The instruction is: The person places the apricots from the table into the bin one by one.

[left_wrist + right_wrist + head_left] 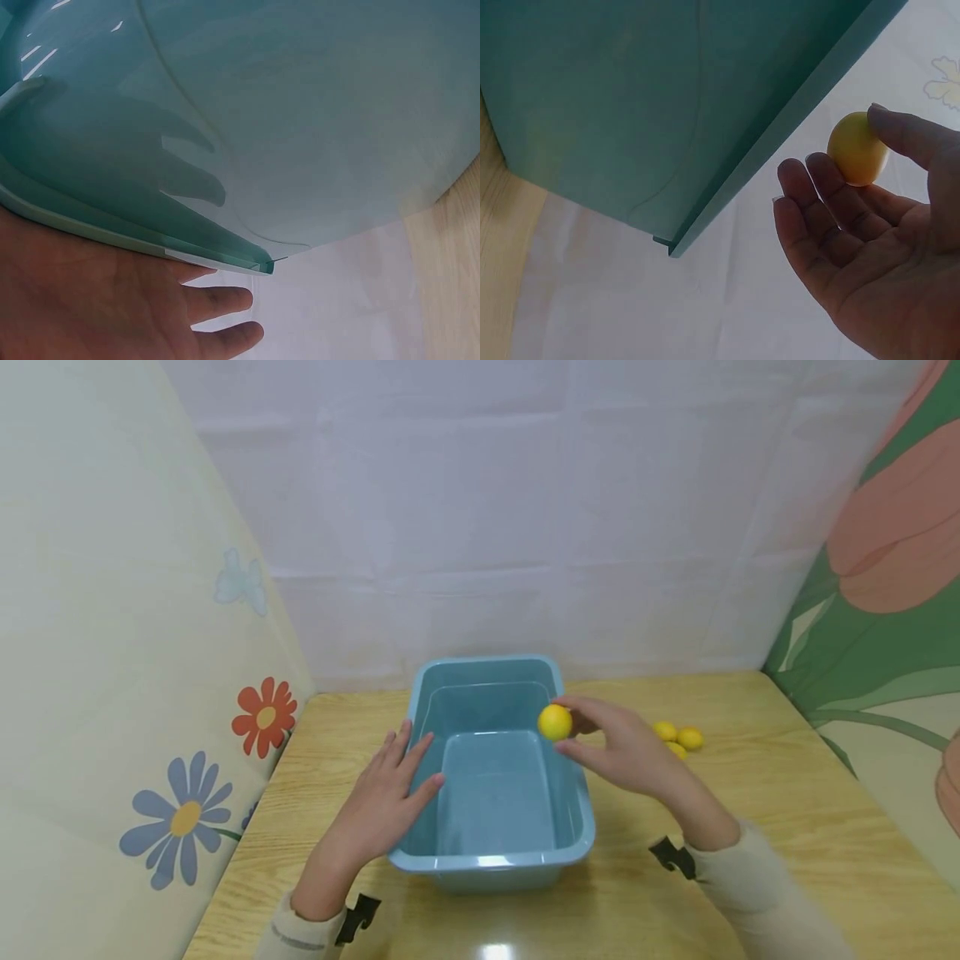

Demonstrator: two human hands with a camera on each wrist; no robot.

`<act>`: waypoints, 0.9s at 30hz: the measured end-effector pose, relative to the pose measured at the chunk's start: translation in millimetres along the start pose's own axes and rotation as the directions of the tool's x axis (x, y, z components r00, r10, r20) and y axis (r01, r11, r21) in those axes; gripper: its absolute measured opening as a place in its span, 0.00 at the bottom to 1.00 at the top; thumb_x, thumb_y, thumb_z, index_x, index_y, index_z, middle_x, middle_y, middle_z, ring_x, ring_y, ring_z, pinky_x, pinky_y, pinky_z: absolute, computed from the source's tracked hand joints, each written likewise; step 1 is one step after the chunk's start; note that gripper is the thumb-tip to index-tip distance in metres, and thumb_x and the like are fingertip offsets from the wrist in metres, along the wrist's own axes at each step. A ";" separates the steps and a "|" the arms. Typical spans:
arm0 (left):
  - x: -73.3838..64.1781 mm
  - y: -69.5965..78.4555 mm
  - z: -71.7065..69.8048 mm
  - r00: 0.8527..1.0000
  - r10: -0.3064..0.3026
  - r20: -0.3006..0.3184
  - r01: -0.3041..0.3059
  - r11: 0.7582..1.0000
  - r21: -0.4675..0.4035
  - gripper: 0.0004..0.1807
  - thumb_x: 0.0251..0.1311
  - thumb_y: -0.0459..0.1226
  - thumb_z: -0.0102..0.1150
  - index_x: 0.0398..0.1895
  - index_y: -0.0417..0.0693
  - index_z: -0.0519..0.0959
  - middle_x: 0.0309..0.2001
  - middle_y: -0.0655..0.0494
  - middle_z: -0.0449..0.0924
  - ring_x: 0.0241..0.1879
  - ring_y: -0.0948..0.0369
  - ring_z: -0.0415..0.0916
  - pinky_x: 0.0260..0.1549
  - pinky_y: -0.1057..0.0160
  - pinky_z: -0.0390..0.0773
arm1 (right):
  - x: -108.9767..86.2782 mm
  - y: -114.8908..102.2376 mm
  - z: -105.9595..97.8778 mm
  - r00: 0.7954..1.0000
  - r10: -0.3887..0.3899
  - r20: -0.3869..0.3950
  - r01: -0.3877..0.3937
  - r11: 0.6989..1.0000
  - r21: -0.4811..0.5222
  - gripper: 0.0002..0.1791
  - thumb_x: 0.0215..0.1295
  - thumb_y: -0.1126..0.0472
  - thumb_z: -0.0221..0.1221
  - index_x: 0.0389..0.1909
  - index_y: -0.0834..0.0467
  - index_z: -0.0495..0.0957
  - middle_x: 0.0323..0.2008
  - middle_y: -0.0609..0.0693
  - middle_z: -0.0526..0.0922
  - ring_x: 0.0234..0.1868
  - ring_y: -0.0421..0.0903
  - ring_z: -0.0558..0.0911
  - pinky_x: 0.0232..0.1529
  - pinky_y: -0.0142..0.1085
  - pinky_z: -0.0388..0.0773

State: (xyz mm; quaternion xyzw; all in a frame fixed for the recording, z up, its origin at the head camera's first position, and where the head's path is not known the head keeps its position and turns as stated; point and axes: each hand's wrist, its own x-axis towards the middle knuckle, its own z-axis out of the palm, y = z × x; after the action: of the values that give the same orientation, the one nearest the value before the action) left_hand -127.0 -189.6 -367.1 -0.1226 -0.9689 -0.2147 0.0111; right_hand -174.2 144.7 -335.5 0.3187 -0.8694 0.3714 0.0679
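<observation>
A light blue plastic basin (491, 862) stands on the wooden table. My right hand (626, 747) pinches a yellow lemon (555, 722) between thumb and fingers, over the basin's right rim in the head view. From the right wrist, the lemon (857, 148) shows whole beside the basin wall (592, 105), its skin shading from yellow to orange. Fingers spread and straight, my left hand (382, 802) lies along the basin's left rim. In the left wrist view that hand (112, 300) shows outside the rim, partly hidden by it. The bare basin floor (495, 793) shows between the hands.
Several more lemons (690, 738) lie close together on the table (757, 785), to the right of the basin and partly behind my right hand. A white cloth wall (480, 527) rises behind the table. Flower-printed panels (97, 652) flank both sides.
</observation>
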 end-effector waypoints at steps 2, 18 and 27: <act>0.0 -0.2 0.3 1.000 -0.001 0.000 0.001 1.000 -0.001 0.41 0.74 0.63 0.39 0.81 0.53 0.54 0.82 0.45 0.38 0.79 0.38 0.38 0.67 0.25 0.51 | 1.7 -0.8 1.8 1.000 -0.011 0.007 0.011 1.000 0.001 0.30 0.66 0.57 0.68 0.67 0.58 0.73 0.53 0.48 0.84 0.47 0.42 0.83 0.53 0.43 0.82; 0.6 -2.1 2.2 1.000 -0.001 0.002 0.001 1.000 -0.009 0.40 0.74 0.62 0.41 0.81 0.53 0.53 0.83 0.47 0.36 0.80 0.39 0.36 0.67 0.26 0.50 | 6.0 -0.4 7.8 0.999 0.006 0.038 -0.006 1.000 -0.012 0.30 0.67 0.55 0.67 0.68 0.57 0.73 0.44 0.47 0.86 0.47 0.44 0.84 0.53 0.44 0.83; 1.1 -1.9 2.6 1.000 0.004 -0.005 -0.005 1.000 -0.013 0.38 0.75 0.59 0.43 0.81 0.52 0.54 0.83 0.46 0.37 0.80 0.38 0.38 0.66 0.25 0.52 | 4.0 7.9 3.9 0.999 0.051 0.015 -0.051 0.999 -0.001 0.28 0.67 0.53 0.67 0.66 0.56 0.75 0.50 0.50 0.85 0.51 0.48 0.83 0.54 0.47 0.82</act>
State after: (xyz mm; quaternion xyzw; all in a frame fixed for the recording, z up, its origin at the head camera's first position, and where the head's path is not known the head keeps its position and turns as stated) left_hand -128.4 -189.9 -370.2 -0.1244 -0.9671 -0.2214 0.0131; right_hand -181.7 144.1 -341.6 0.2992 -0.8778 0.3704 0.0517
